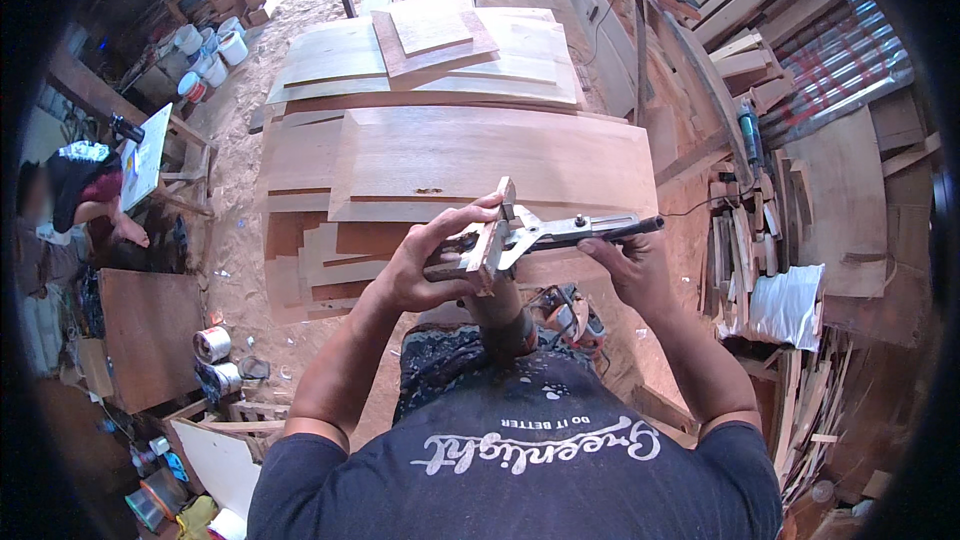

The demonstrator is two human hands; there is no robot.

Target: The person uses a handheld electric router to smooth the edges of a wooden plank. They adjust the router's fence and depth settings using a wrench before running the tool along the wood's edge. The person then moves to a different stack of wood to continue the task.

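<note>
In front of my chest I hold a tool with a silvery metal bracket (535, 233) and a long black bar; its exact kind I cannot make out. A narrow wooden strip (489, 245) stands crosswise at its left end. My left hand (425, 260) is closed around that end, thumb and fingers against the strip. Closed at the other end, my right hand (632, 272) has its thumb against the underside of the black bar; its other fingers are mostly hidden. Beyond the tool lies a wide wooden panel (500, 155).
More flat boards (310, 60) are stacked farther off. Below the tool, an orange-and-grey machine (572, 318) is partly hidden. At left, a person (85, 180) sits by a small table (146, 158). White buckets (232, 46) stand beyond. Scrap wood and a teal power tool (748, 125) are at right.
</note>
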